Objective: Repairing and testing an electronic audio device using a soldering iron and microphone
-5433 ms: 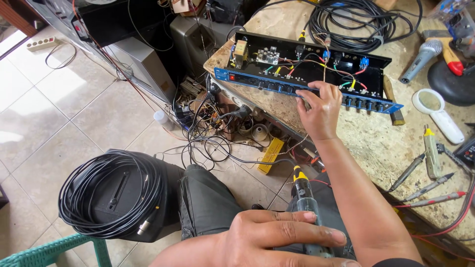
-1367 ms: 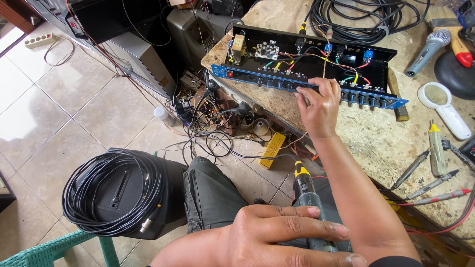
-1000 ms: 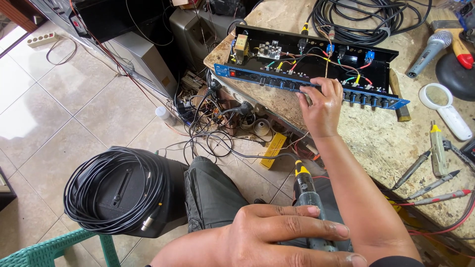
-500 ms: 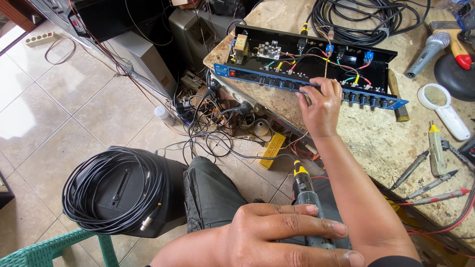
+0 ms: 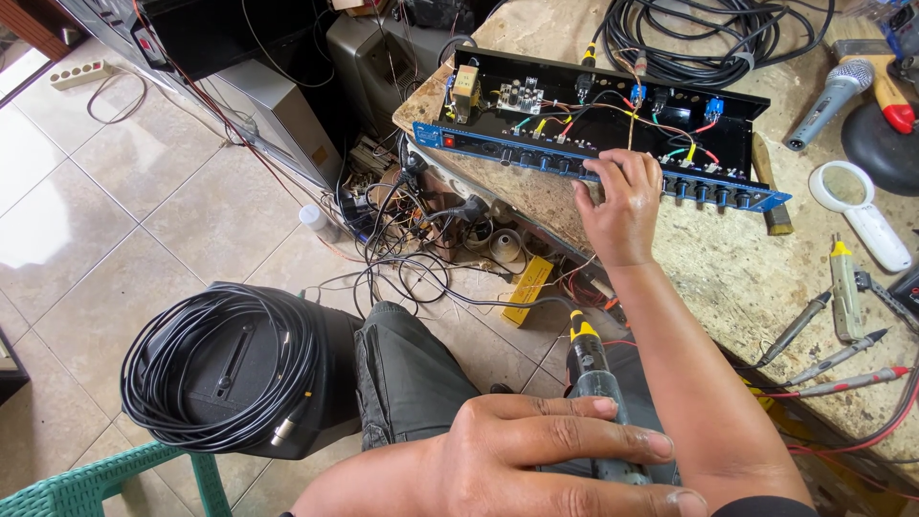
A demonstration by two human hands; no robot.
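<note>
Pale floor tiles (image 5: 86, 220) lie below a speckled stone bench (image 5: 737, 278). At the bench's edge sits one open black box with a blue front (image 5: 593, 134). The right hand (image 5: 620, 199) reaches straight out, fingers curled onto the blue front's knobs. The left hand (image 5: 546, 460) lies low near the lap, fingers wrapped around one grey tool with a yellow tip (image 5: 592, 383); it may be a small electric screwdriver. One coil of black cable (image 5: 225, 369) rests on a black case.

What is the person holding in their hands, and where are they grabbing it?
The left hand grips a grey electric screwdriver around its body. The right hand holds nothing; its fingertips rest on the blue front panel of the open audio unit.
</note>
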